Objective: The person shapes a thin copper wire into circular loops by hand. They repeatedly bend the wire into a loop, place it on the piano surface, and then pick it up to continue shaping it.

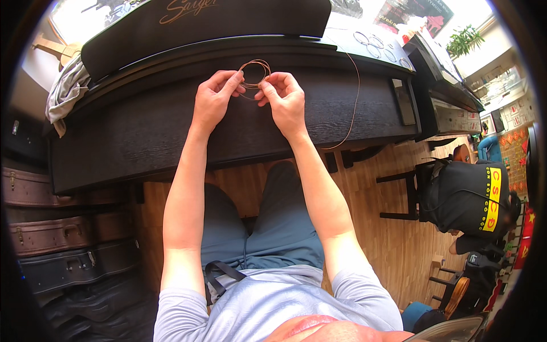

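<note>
The black piano (165,137) takes up most of the view from 10 to 2 o'clock and serves as the work surface. Stacked instrument cases (48,236) stand between 8 and 9 o'clock, and a person in a black top (456,191) is at 3 o'clock.

Just short of 12 o'clock, the left hand (213,104) pinches the coil's left side between thumb and fingers; the right hand (286,105) has a similar narrow pinch on its right side. A dark phone-like slab (403,102) lies well apart at 2 o'clock.

Between 1 and 2 o'clock, several loose rings (369,43) rest on a pale surface, and a thin strand (358,80) bows down to the piano's front edge — whether it joins the held coil is unclear.

The copper-coloured coil (256,61) itself is held above the piano. Several loops are together, so the work looks partly done; the rings seem unsecured, and no tie shows — though winding or unwinding, I cannot tell.
</note>
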### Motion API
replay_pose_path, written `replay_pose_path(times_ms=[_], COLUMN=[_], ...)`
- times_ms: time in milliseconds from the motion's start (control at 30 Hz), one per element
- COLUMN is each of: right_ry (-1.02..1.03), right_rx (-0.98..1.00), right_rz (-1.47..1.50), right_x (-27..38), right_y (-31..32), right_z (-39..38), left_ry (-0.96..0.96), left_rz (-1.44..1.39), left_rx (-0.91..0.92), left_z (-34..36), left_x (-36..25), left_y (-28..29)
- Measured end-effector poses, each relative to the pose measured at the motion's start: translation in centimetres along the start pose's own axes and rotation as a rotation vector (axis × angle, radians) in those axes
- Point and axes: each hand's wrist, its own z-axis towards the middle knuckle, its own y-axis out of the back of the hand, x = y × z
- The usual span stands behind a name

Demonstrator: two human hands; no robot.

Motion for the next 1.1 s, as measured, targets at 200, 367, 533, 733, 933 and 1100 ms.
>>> replay_pose_path(times_ms=[200,367,533,733,933,1100], right_ry=[0.015,0.020,0.014,0.026,0.027,0.004], right_rx=[-0.006,-0.010,-0.015,0.018,0.024,0.031], right_rz=[0.022,0.034,0.084,0.046,0.040,0.052], right_x=[-0.1,0.1,0.3,-0.1,-0.1,0.1], right_y=[0.1,0.0,-0.1,0.1,0.3,0.2], right_z=[0.0,0.2,0.1,0.2,0.2,0.1], left_ry=[0.011,0.022,0.051,0.004,0.022,0.039], left_rz=[-0.009,0.014,0.054,0.078,0.043,0.022], left_rx=[0.091,0.090,0.058,0.028,0.025,0.025], left_z=[0.0,-0.1,-0.2,0.0,-0.1,-0.2], left_x=[-0.2,0.1,-0.3,-0.1,-0.2,-0.3], left_y=[-0.2,-0.7,-1.3,-0.9,-0.8,-0.6])
